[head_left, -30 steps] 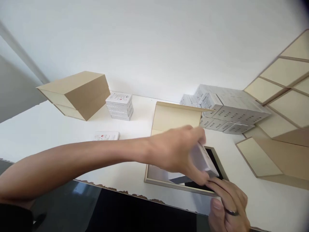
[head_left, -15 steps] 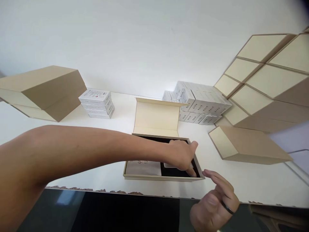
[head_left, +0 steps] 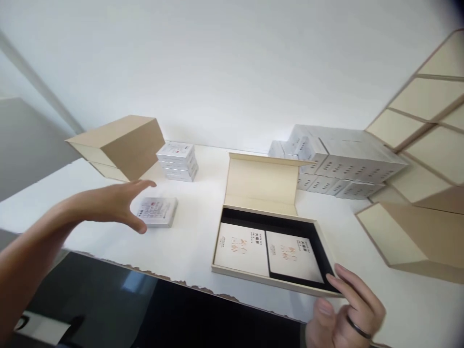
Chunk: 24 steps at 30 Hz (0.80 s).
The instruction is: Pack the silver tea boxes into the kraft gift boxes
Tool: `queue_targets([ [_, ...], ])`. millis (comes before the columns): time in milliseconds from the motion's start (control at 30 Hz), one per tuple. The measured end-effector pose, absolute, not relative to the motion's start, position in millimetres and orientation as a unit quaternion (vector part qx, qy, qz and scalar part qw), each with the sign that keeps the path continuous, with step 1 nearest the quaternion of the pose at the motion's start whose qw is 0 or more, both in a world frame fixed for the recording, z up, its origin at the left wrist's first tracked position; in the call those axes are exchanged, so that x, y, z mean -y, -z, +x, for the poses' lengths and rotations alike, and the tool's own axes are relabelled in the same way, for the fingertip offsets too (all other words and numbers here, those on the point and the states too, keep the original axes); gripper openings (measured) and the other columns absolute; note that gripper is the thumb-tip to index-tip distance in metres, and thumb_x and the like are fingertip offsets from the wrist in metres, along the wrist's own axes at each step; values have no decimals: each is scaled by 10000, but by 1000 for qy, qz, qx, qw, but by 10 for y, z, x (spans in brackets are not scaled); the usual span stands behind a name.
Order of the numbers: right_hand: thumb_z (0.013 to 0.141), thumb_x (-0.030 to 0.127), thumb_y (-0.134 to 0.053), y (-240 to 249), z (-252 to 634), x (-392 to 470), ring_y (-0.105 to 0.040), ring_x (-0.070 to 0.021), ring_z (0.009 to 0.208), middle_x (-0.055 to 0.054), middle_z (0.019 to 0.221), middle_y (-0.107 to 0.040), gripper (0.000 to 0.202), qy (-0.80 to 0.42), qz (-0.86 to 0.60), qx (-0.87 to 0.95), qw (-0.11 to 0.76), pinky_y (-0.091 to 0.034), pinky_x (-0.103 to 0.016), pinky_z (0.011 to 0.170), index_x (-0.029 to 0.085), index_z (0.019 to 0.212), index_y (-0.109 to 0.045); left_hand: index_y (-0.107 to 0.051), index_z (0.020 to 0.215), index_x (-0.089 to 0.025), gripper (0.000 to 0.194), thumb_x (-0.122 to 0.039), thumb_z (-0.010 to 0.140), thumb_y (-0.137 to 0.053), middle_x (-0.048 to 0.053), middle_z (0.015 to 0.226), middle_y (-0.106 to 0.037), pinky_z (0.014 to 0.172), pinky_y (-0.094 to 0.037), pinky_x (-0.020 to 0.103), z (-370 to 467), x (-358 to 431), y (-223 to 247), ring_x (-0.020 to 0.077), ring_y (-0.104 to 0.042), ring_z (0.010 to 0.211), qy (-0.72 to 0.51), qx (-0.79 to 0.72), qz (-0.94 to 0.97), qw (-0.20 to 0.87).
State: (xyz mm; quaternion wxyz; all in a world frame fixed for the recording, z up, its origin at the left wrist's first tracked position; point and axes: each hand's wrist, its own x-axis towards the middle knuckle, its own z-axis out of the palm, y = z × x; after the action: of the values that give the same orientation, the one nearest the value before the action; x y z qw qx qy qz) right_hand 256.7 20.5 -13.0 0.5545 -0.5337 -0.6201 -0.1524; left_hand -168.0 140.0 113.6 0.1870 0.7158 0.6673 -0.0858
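A cream gift box (head_left: 242,273) with its lid (head_left: 263,181) folded back lies on the white table. Inside, in a black lining, two flat white cartons with printed characters sit side by side: a left carton (head_left: 241,249) and a right carton (head_left: 294,256). My right hand (head_left: 348,309), a dark ring on one finger, holds the near right corner of the gift box, fingertips over the rim and thumb outside. Over to the left, my left hand (head_left: 119,203) is open, thumb and fingers spread beside a single small white carton (head_left: 158,211), which its fingers partly overlap.
Behind that carton stands a short stack of white cartons (head_left: 177,162), with a tan closed box (head_left: 123,145) to its left. A larger pile of cartons (head_left: 340,159) is at the back right. Stacked tan boxes (head_left: 416,106) and another box (head_left: 416,237) occupy the right side. The table's front edge (head_left: 184,285) is chipped.
My left hand has come out of the gift box and swung left to the single carton. Both cartons in the box now show. The view has turned left; my right hand stays at the corner.
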Motion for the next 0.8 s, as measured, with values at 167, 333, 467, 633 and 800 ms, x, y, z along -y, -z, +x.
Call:
queue_targets([
  [167, 844, 261, -626, 206, 2630, -231, -576, -308, 926, -222, 1064, -595, 240, 206, -517, 644, 526, -469, -489, 834, 101, 1022, -631, -347, 1420, -203, 923, -613, 686, -729, 146, 1497, -428, 1130, -360, 471, -2101, -1182, -628, 366, -409, 1364, -17, -705, 664, 249],
  [333, 829, 221, -663, 267, 2661, -202, -582, -316, 968, -228, 1155, -571, 242, 198, -531, 644, 514, -479, -493, 868, 108, 1041, -635, -335, 1310, -285, 724, -529, 758, -734, 83, 1297, -550, 1066, -451, 412, -1864, -1035, -876, 290, -526, 1239, -209, -642, 674, 300],
  [467, 870, 254, -630, 220, 2602, -177, -561, -341, 1031, -222, 1178, -565, 198, 188, -555, 645, 491, -460, -518, 886, 129, 1023, -622, -282, 1336, -317, 730, -430, 771, -729, 83, 1304, -518, 1009, -485, 406, -1297, -1103, -934, 292, -509, 1254, -234, -574, 735, 276],
  [633, 926, 301, -556, 170, 2547, -153, -538, -355, 1069, -203, 1195, -576, 168, 177, -583, 638, 470, -414, -552, 899, 165, 1012, -603, -150, 1437, -233, 925, -398, 732, -727, 120, 1138, -582, 840, -519, 453, -695, -1329, -660, 303, -623, 982, -105, -543, 792, 261],
  [800, 930, 306, -553, 164, 2540, -165, -541, -329, 1066, -189, 1186, -556, 180, 169, -567, 646, 482, -422, -502, 876, 160, 1026, -598, -314, 1284, -214, 824, -536, 672, -762, 108, 1077, -604, 804, -526, 424, -626, -1482, -1162, 298, -630, 948, -136, -597, 761, 216],
])
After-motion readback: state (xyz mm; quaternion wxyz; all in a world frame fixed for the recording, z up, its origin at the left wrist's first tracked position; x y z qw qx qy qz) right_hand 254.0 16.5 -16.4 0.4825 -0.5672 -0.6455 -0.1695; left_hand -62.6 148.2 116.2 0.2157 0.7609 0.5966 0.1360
